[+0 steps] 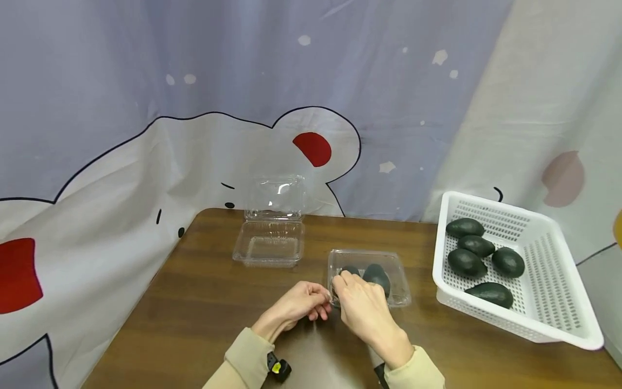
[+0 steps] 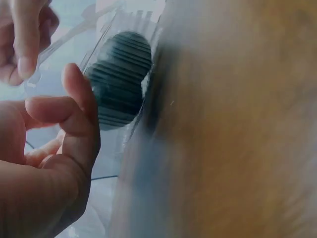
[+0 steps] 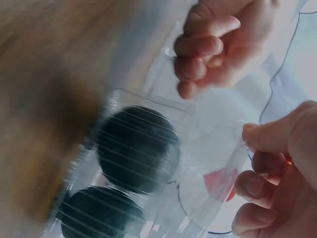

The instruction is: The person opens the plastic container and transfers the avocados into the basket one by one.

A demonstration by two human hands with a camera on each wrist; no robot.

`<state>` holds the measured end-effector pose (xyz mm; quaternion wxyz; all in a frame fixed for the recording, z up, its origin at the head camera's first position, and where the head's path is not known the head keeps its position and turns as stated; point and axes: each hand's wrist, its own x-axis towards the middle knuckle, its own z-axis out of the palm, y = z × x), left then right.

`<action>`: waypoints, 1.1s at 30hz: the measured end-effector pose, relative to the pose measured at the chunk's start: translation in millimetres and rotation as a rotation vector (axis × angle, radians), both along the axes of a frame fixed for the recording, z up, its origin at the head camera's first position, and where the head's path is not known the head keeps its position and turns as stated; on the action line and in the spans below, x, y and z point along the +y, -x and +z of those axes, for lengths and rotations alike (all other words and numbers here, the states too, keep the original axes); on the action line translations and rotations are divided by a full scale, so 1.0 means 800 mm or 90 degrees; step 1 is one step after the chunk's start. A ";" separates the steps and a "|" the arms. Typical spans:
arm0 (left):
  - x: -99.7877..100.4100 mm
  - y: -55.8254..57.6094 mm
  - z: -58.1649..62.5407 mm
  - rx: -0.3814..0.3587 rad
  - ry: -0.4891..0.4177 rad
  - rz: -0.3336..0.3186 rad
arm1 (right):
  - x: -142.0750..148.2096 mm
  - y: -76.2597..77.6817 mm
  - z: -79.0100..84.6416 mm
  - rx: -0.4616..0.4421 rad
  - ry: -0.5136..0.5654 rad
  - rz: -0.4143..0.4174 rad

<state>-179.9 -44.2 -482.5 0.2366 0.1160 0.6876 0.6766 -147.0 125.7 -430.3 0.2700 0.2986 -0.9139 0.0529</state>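
A clear plastic clamshell box (image 1: pixel 400 286) stands on the table with two dark green avocados (image 1: pixel 376 278) inside; ribbed clear walls show in front of them in both wrist views. My right hand (image 1: pixel 362 305) reaches over the box's left part. Its thumb and index finger pinch a clear plastic edge (image 3: pixel 237 148) of the lid, above the avocados (image 3: pixel 138 148). My left hand (image 1: pixel 303 302) is at the box's front left corner, fingers loosely bent, with nothing visible in its grasp (image 2: pixel 64 144). Whether its fingertips touch the plastic I cannot tell.
Another clear clamshell box (image 1: pixel 269 243) stands behind and to the left, its lid raised against the curtain (image 1: pixel 233 146). On the right is a white perforated basket (image 1: pixel 554 270) with several avocados (image 1: pixel 507 263). The brown wooden table (image 1: pixel 194 324) ends at the curtain.
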 end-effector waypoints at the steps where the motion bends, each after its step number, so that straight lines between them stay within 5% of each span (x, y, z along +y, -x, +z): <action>1: -0.001 0.003 0.002 0.000 0.004 -0.002 | 0.000 0.001 0.002 0.001 0.009 -0.006; 6: -0.004 0.007 0.004 -0.008 0.025 -0.012 | -0.003 0.004 0.001 -0.006 0.008 -0.009; 23: 0.005 0.005 0.001 0.019 0.056 0.058 | -0.005 0.003 -0.010 -0.009 0.011 0.002; 33: 0.005 0.001 0.005 0.034 0.069 0.049 | 0.002 0.003 -0.011 -0.043 0.006 0.011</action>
